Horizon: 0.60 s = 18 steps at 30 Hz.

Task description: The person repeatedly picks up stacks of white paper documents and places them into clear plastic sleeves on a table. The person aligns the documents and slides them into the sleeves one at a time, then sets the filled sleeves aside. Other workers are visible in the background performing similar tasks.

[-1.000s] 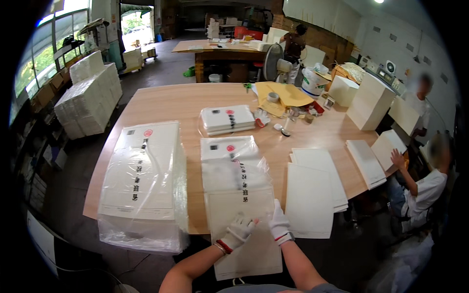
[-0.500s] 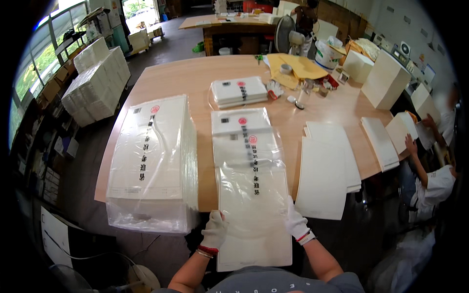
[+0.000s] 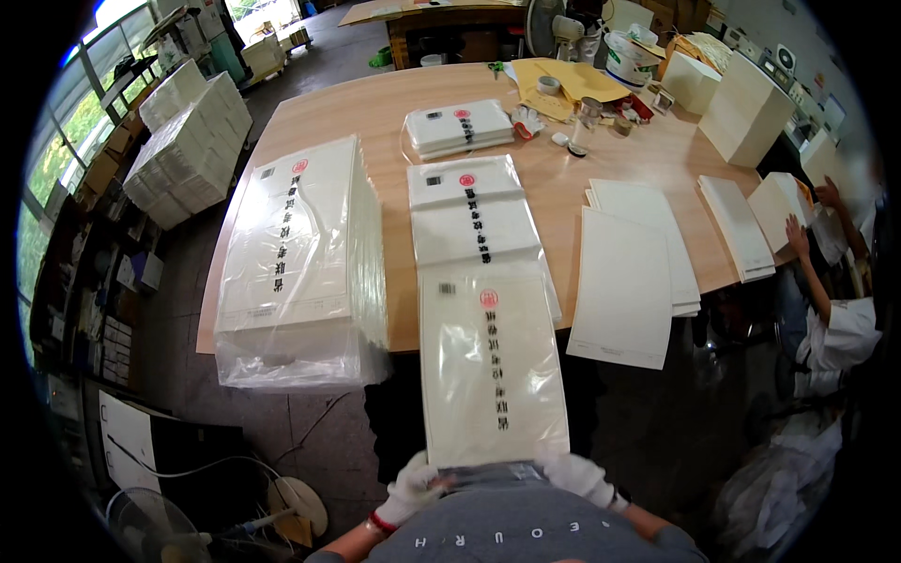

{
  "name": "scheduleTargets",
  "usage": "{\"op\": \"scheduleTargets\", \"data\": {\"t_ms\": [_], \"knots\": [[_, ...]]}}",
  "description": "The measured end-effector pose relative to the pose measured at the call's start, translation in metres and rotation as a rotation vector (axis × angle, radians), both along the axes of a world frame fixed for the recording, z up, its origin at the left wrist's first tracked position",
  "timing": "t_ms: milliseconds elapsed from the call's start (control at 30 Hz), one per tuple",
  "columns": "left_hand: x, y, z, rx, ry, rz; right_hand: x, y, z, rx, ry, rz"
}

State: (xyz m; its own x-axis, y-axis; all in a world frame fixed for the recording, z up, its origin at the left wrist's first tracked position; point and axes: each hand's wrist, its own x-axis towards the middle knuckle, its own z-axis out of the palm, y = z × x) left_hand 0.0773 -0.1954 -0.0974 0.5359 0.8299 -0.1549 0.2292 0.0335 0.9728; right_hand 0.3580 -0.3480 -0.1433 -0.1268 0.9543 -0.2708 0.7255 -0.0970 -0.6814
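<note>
Both my hands wear white gloves and grip the near end of a clear plastic bag (image 3: 493, 375) with pale paper sheets in it, close against my front. My left hand (image 3: 411, 486) is closed at the bag's left near corner. My right hand (image 3: 574, 477) is closed at the right near corner, its fingertips partly hidden. Red and black print marks the bag's face. Its far part lies over a flat stack of similar printed bags (image 3: 474, 218) on the table.
At the left, a tall stack of filled bags (image 3: 291, 235) overhangs the table's near edge. Loose paper stacks (image 3: 621, 281) lie at the right. Farther back are a bundle of bags (image 3: 460, 129), a glass jar (image 3: 584, 122) and yellow envelopes (image 3: 572, 83). Another person's hands (image 3: 798, 236) handle paper at far right.
The bag has been drawn towards me and off most of the stack. Both hands have come back to my front with its near end. The paper's lower edge no longer shows below my hands.
</note>
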Motion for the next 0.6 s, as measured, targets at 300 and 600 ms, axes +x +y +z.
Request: {"op": "scheduleTargets", "data": {"t_ms": [300, 600], "knots": [[0.017, 0.009, 0.035, 0.490, -0.100, -0.050, 0.048, -0.008, 0.056, -0.106, 0.761, -0.514], [0.028, 0.038, 0.144, 0.952, -0.127, -0.060, -0.035, 0.108, 0.050, 0.056, 1.420, -0.518]]}}
